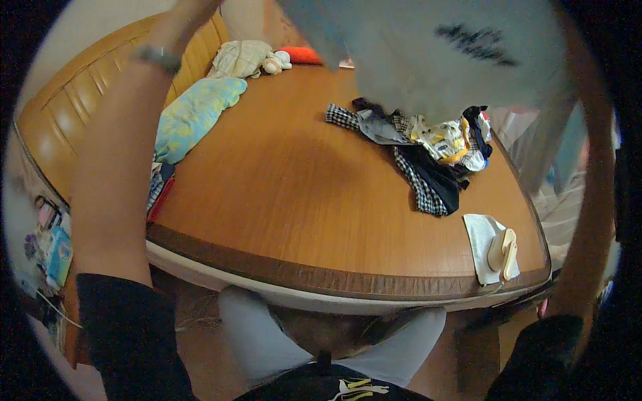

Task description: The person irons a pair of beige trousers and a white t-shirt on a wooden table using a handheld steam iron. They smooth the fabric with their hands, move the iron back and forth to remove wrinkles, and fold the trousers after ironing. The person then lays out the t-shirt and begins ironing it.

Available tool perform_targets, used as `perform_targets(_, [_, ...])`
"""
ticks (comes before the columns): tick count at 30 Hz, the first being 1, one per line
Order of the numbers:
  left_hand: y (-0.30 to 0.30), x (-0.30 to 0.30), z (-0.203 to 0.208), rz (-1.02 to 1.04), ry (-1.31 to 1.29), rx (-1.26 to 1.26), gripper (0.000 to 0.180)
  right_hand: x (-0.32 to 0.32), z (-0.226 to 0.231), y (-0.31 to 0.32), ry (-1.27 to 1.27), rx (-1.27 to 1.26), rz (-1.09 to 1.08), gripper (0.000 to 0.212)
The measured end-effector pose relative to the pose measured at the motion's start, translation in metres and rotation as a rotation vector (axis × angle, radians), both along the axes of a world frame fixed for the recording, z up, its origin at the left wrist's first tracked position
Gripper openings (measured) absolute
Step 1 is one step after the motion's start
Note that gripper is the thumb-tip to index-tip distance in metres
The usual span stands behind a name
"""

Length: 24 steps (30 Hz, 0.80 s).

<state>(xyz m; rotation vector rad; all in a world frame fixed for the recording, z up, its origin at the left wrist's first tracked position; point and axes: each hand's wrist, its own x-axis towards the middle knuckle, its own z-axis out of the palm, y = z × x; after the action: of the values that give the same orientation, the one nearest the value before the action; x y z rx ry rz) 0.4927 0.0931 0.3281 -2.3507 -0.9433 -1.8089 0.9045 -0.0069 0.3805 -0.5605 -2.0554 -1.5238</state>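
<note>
A pale grey-blue cloth [414, 60] with a dark print, probably a garment, hangs blurred in the upper right, close in front of me. Both my arms are raised beside it. My left hand [194, 10] is cut off by the top edge; its fingers do not show, and a band [158, 59] circles the wrist. On the right my forearm [594, 194] reaches up past the cloth, with the hand out of sight. Below the cloth lies a crumpled heap of clothes [438, 139], with black-and-white checked pieces and a yellow-patterned white one.
A cream handheld iron [503, 254] with a cord rests on a white cloth [476, 230] at the near right edge of the brown bed surface [287, 194]. Along the padded headboard [60, 127] lie a blue-yellow pillow [200, 113], a beige bundle [239, 59] and a red cushion [301, 55].
</note>
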Motion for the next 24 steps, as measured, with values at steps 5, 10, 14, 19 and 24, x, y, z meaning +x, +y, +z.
perform_targets(5, [0.065,-0.111,-0.156,0.15,-0.128,-0.482,0.014,-0.16,-0.188,-0.036,0.443,-1.001,0.342,0.022])
perform_targets(10, [0.058,-0.14,-0.327,0.33,-0.059,-0.755,0.008,-0.25,-0.347,-0.051,0.503,-1.611,0.558,0.041])
perform_targets(14, [0.008,-0.131,-0.37,0.569,-0.37,-1.275,0.029,-0.226,-0.389,-0.047,0.476,-1.89,0.486,0.047])
perform_targets(19, [-0.022,-0.149,-0.42,0.705,0.282,-0.959,0.045,-0.094,-0.414,0.019,0.785,-1.401,0.013,0.033])
perform_targets(24, [-0.008,-0.13,-0.429,0.648,0.142,-0.819,0.037,-0.004,-0.453,0.031,0.509,-1.398,-0.434,0.049])
